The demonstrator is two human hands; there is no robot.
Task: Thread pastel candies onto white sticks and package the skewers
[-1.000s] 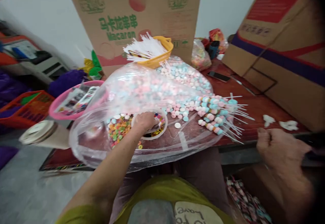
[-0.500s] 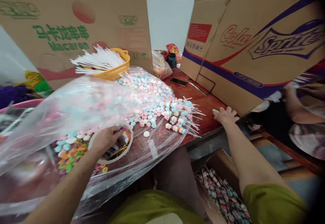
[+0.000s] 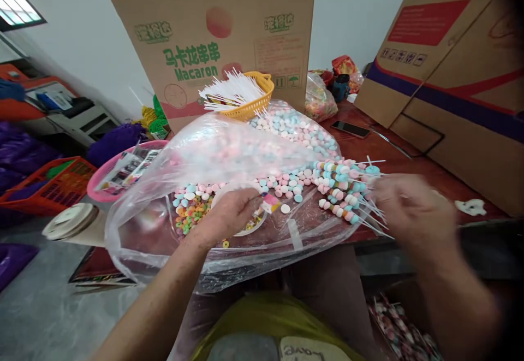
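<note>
Now lifts a small printed packet clear of the white bowl with left hand; half a second ago, still had those fingers down inside it. Has also pulled right hand back from the bare red table by the right carton to over the stick ends of the candy skewers. Has swung the view left again, bringing back the pink basin. Left fingers: closed narrow, pinching packet at bowl's right rim. Right fingers: motion-blurred, can't tell spread, or contact with sticks. Skewers: piled on right end of clear plastic bag, beside loose pastel candies. Ring candies: left of bowl. White sticks: in yellow basket, behind the bag. Labels: "Macaron" in green on rear carton, larger green Chinese characters directly above, green logos higher up, umbrella mark low right. On right carton: red panel, row of handling icons, purple and red bands; can't read the cropped lettering at the edge.
</note>
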